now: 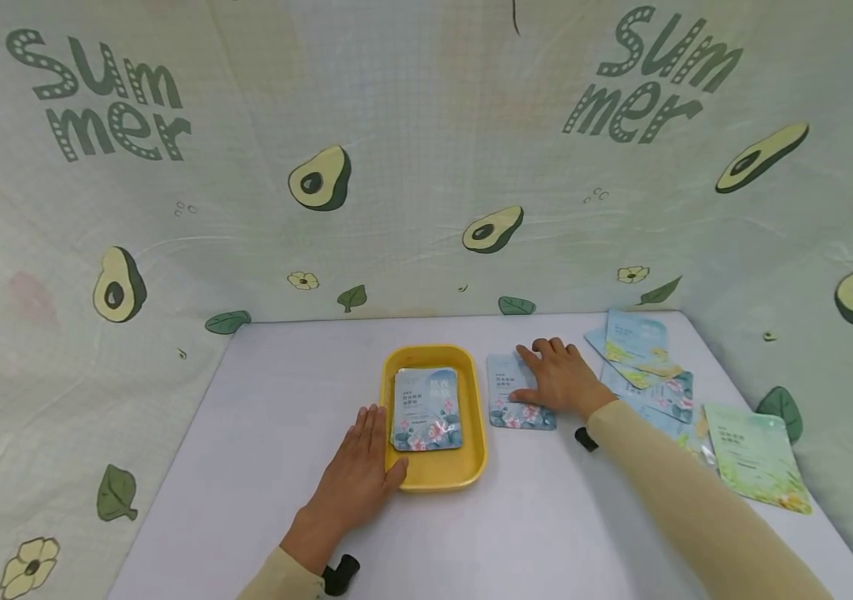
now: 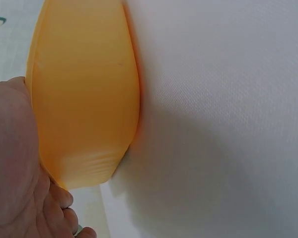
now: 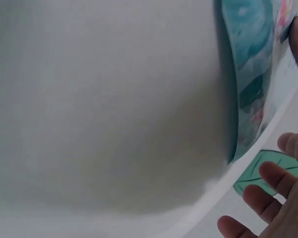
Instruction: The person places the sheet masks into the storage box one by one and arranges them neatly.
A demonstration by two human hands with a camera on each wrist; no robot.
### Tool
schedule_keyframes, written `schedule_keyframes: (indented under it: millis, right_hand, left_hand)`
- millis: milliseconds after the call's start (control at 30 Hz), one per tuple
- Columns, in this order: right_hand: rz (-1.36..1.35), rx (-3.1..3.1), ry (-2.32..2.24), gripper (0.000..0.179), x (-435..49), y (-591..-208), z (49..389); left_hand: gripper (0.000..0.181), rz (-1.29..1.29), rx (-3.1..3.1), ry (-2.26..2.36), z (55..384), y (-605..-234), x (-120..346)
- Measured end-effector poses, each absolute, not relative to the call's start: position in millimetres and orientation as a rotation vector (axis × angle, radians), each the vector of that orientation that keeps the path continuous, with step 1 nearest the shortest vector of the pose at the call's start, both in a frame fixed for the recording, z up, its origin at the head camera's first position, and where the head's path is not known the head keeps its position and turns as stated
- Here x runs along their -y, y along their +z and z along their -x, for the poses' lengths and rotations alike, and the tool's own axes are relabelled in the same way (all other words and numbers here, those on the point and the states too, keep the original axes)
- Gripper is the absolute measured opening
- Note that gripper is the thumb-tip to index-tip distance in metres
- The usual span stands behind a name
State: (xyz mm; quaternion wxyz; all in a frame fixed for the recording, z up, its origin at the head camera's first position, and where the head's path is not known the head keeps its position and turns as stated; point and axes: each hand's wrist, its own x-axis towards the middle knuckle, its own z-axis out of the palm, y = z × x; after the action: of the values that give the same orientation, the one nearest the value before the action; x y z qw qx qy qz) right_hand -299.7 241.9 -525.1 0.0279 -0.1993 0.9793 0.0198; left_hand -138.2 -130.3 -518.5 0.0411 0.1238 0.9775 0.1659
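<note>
In the head view my left hand [image 1: 357, 475] lies with straight fingers against the left side of a yellow tray [image 1: 434, 477]. The tray's outer wall [image 2: 84, 94] fills much of the left wrist view, with the palm at its rim. Inside the tray lies a flat blue sachet [image 1: 426, 410] printed with pink flowers. To the right of the tray, my right hand [image 1: 560, 379] is over a similar blue flowered sachet [image 1: 505, 392] on the table. Its thumb touches that sachet [image 3: 253, 74] in the right wrist view, while the other fingers are spread and hold nothing.
At the table's right side several blue sachets [image 1: 636, 337] overlap in a loose pile. A green sachet [image 1: 758, 454] lies nearest the right edge. A patterned cloth [image 1: 411, 108] hangs behind and beside the white table [image 1: 276, 375].
</note>
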Motion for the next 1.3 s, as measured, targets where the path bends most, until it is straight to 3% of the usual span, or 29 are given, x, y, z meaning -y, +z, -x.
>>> schedule_keyframes:
  millis: [733, 1300]
  right_hand:
    - [0.513, -3.022, -0.109, 0.115, -244, -530, 307]
    - [0.707, -3.287, -0.036, 0.088, -234, -493, 271]
  left_hand:
    - [0.086, -0.392, -3.001, 0.49, 137, -515, 130]
    - [0.086, -0.386, -2.997, 0.485, 137, -516, 130]
